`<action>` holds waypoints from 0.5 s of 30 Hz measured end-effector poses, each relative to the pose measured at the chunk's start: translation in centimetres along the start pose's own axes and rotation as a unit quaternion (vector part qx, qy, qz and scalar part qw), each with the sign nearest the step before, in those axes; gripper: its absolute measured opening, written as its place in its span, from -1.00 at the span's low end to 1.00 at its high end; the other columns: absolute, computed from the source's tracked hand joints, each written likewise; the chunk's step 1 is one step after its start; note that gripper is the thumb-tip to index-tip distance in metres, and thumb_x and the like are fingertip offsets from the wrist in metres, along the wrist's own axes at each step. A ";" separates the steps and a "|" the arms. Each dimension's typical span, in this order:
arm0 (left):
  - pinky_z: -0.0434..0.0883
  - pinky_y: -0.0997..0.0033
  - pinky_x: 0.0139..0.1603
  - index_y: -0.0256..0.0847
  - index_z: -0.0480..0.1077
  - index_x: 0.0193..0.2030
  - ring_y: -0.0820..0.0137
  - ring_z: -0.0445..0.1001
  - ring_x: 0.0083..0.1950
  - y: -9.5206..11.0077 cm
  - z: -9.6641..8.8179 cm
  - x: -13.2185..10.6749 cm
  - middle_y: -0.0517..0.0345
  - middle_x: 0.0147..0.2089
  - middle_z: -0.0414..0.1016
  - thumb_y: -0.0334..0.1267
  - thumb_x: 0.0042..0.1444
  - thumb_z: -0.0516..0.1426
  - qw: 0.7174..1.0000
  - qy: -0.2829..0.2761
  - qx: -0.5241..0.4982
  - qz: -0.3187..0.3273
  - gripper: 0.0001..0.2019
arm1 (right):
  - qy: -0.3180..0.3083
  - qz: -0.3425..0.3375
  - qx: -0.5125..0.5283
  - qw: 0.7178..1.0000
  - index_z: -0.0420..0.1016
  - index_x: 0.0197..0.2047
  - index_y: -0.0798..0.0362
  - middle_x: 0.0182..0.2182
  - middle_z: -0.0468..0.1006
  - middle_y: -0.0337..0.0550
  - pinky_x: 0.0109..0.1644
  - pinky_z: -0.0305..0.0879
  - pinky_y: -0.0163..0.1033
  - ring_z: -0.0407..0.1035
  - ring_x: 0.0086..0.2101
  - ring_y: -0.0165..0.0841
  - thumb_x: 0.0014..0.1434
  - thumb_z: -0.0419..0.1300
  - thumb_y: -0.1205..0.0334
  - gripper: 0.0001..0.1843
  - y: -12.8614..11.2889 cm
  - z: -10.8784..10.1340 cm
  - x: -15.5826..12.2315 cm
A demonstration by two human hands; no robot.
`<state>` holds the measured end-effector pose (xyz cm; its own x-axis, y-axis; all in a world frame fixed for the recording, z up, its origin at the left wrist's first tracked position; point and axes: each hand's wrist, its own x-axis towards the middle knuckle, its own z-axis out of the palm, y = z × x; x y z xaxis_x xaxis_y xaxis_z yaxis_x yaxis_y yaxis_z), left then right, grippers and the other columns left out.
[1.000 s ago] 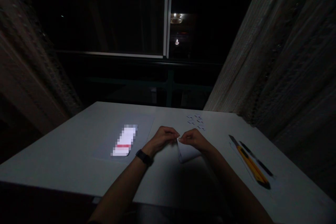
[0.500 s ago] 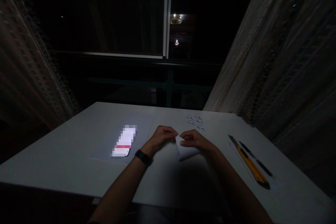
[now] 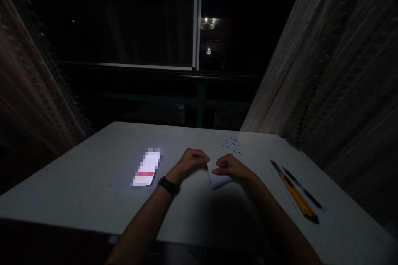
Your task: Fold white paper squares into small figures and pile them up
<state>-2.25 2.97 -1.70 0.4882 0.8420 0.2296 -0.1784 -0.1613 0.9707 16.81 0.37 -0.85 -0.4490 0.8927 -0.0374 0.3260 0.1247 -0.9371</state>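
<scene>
A folded piece of white paper (image 3: 218, 179) is held up over the near middle of the table. My left hand (image 3: 189, 164), with a dark watch (image 3: 168, 185) on its wrist, pinches the paper's upper left corner between thumb and fingers. On the other side my right hand (image 3: 232, 167) grips the same paper, its thumb lying across the front face and its fingers behind. The lower edge of the paper looks curled or folded over. Dim light hides the fine detail of the fold.
A lit phone (image 3: 147, 167) lies on a pale sheet (image 3: 171, 149) to the left. Several small paper pieces (image 3: 231, 144) with dark marks sit beyond my hands. To the right are a yellow box cutter (image 3: 295, 194) and a dark pen (image 3: 303, 188). Curtains (image 3: 280, 49) hang on both sides.
My right hand's fingers have drawn slightly away from my left fingertips along the paper's top edge. Otherwise the hands and the objects on the table stay nearly in place.
</scene>
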 end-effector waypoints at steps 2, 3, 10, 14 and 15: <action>0.27 0.49 -0.44 -0.38 0.47 -0.50 0.50 0.34 -0.50 0.0 0.0 0.0 0.10 -0.52 0.41 -0.20 -0.18 0.25 1.000 0.005 -0.001 -0.001 -0.78 | 0.008 0.002 -0.009 1.000 0.31 -0.67 0.14 -0.74 0.20 -0.38 -0.58 -0.09 -0.39 0.07 -0.65 -0.54 -0.27 0.31 0.02 -0.64 0.1 0.0 0.0; 0.27 0.48 -0.44 -0.38 0.48 -0.47 0.49 0.35 -0.50 0.0 0.0 -0.1 0.08 -0.50 0.43 -0.20 -0.18 0.25 1.000 0.007 0.004 -0.003 -0.77 | 0.013 0.002 -0.016 1.000 0.31 -0.68 0.14 -0.74 0.20 -0.38 -0.58 -0.09 -0.38 0.07 -0.65 -0.54 -0.27 0.30 0.03 -0.64 0.2 0.0 0.1; 0.28 0.49 -0.52 -0.36 0.52 -0.40 0.44 0.37 -0.55 0.1 0.5 -0.1 0.02 -0.53 0.49 -0.17 -0.23 0.26 0.988 0.005 0.148 -0.046 -0.73 | 0.044 0.014 -0.103 0.994 0.33 -0.70 0.14 -0.75 0.17 -0.38 -0.59 -0.10 -0.39 0.04 -0.65 -0.54 -0.25 0.29 0.11 -0.70 0.4 0.3 0.5; 0.28 0.50 -0.52 -0.35 0.53 -0.41 0.40 0.41 -0.53 0.2 0.7 -0.2 0.00 -0.53 0.51 -0.18 -0.21 0.24 0.976 -0.017 0.212 -0.045 -0.74 | 0.036 0.007 -0.158 0.987 0.37 -0.69 0.15 -0.75 0.19 -0.38 -0.59 -0.09 -0.39 0.05 -0.65 -0.54 -0.23 0.27 0.13 -0.73 0.6 0.3 0.7; 0.27 0.51 -0.53 -0.34 0.53 -0.39 0.40 0.41 -0.53 0.2 0.7 -0.3 0.00 -0.53 0.51 -0.17 -0.20 0.23 0.973 -0.025 0.226 -0.041 -0.73 | 0.032 0.003 -0.166 0.986 0.38 -0.68 0.16 -0.75 0.20 -0.38 -0.59 -0.09 -0.39 0.06 -0.65 -0.54 -0.23 0.27 0.12 -0.73 0.6 0.3 0.8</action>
<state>-1.81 2.34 -1.54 0.5275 0.8376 0.1418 0.2518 -0.3136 0.9155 16.44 1.01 -1.53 -0.3970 0.9178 -0.0106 0.5867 0.2449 -0.7719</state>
